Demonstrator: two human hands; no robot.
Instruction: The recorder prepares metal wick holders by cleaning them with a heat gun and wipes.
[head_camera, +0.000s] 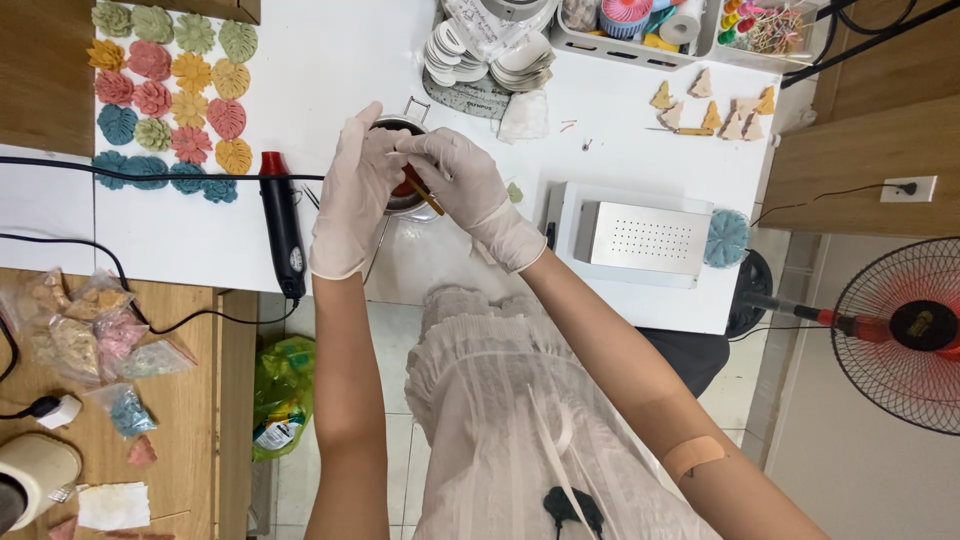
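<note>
Left of the hands, rows of coloured leaf and flower castings (170, 95) lie on the white table (330, 60), and a black-and-red heat gun (283, 225) rests just beside the left wrist. Both gloved hands meet over a small metal pot (402, 165). The left hand (352, 190), fingers loosely curled, steadies the pot's rim. The right hand (462, 180) pinches a thin wooden stick (423, 192) dipped into the pot. Right of them sits a perforated metal box (645, 240). A slip could tip the pot, since it stands near the table's edge; its contents would likely spill.
</note>
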